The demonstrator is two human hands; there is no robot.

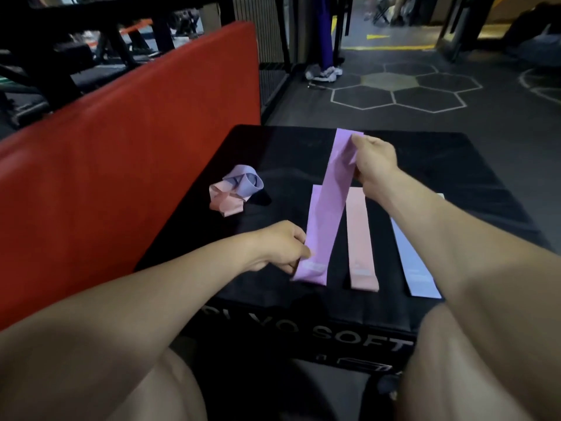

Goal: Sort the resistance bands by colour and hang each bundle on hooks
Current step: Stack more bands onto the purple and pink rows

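Note:
A purple band point(329, 205) stretches between my hands above a black soft box point(273, 153). My right hand point(375, 164) grips its far end, lifted off the surface. My left hand point(283, 246) pinches its near end, low by the box top. Under it another purple band point(315, 196) lies flat. A pink band point(359, 241) lies flat to the right of these, and a pale blue band point(414, 265) lies further right, partly hidden by my right forearm. A crumpled heap at the left holds a blue band point(247, 180) tangled with a pink band point(224, 202).
A red padded bench point(136, 141) runs along the box's left side. Black gym equipment point(91, 41) stands behind it. Dark floor with hexagon markings point(400, 92) lies beyond the box, where a person's legs and shoes point(324, 72) stand.

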